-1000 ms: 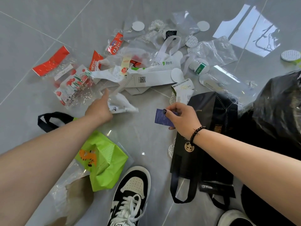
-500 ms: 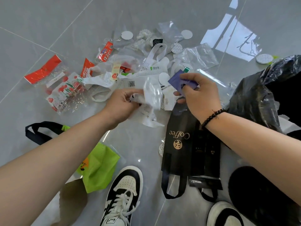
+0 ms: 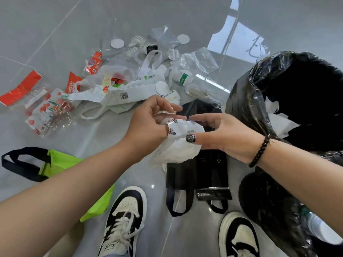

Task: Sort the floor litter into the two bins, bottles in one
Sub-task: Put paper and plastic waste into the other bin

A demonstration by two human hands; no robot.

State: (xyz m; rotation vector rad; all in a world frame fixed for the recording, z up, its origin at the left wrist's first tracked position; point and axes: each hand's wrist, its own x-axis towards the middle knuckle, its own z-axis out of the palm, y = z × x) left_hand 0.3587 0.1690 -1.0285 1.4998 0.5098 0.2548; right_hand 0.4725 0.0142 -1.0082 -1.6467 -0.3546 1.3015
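We are pinching a crumpled white wrapper (image 3: 182,145) between our left hand (image 3: 148,125) and right hand (image 3: 224,138), just left of the black bin bag (image 3: 246,112).

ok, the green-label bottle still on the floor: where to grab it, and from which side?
Grip the bottle round its clear body just right of the green label, coming from above. It lies on its side with the white cap end tucked into the litter to the left, and clear bags crowd the far side.
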